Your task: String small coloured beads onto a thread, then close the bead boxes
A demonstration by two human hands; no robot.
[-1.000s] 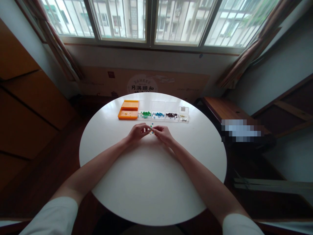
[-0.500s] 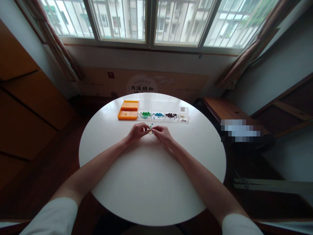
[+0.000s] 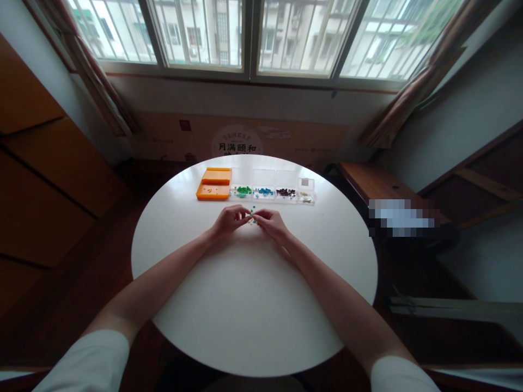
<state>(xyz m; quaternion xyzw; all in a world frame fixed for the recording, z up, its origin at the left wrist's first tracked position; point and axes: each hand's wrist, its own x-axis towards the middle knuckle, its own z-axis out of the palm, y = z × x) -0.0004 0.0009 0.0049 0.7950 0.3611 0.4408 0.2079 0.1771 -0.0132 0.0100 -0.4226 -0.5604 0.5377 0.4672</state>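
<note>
Facing a wide barred window (image 3: 253, 32), we sit at a round white bench (image 3: 253, 316) that fills the middle of the view, with both our bare forearms stretched across it and white sleeves at the near edge. Toward the far side of the bench lies a row of containers set end to end: an orange tray (image 3: 214, 185) at the left with a few small bits in it, then a clear box of green beads (image 3: 244, 190), a clear box of blue beads (image 3: 265, 191), a clear box of dark red beads (image 3: 286, 192), and a smaller clear box (image 3: 306, 193) at the right whose pale contents are too small for us to tell. Just in front of that row, our left hand (image 3: 229, 219) and our right hand (image 3: 273, 223) meet fingertip to fingertip, the other fingers curled in. Both hands pinch a tiny bead piece (image 3: 251, 218) between them, showing green, yellow and blue; whether it touches the bench we cannot tell. One or two loose beads (image 3: 253, 207) lie just beyond it, between our hands and the boxes
</note>
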